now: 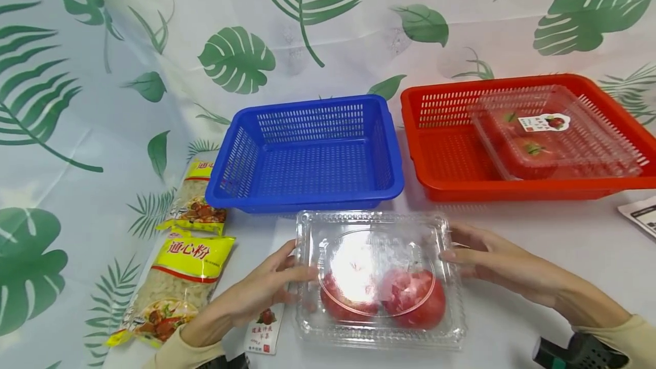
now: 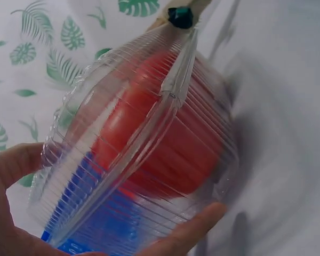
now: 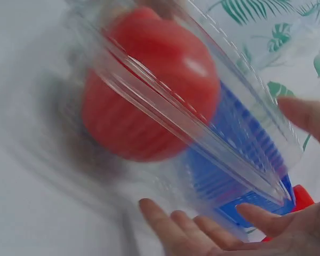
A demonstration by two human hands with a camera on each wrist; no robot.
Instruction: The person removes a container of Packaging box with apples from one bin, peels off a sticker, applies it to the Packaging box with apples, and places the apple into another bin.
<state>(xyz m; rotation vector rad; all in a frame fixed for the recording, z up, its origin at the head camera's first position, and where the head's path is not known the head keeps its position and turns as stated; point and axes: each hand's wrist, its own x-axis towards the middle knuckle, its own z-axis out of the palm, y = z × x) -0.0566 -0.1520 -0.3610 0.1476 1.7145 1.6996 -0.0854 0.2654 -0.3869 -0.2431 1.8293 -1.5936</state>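
A clear plastic clamshell box (image 1: 379, 332) with two red tomatoes (image 1: 414, 299) inside is held in front of the blue basket, its lid closed. My left hand (image 1: 269, 283) grips its left side, thumb over the upper edge and fingers beneath, as the left wrist view also shows. On the other side, my right hand (image 1: 492, 263) holds the box with the thumb at the rim and the fingers lower down. In the right wrist view, a tomato (image 3: 154, 90) rests against the box wall. Glare on the lid hides part of the left tomato.
Behind the box stands a blue basket (image 1: 304, 205). A red basket (image 1: 512, 189) at right holds another clear box of tomatoes (image 1: 533, 141). Two bags of pasta, a near one (image 1: 176, 283) and a far one (image 1: 197, 201), lie at left. A small printed card (image 1: 263, 332) lies by my left hand.
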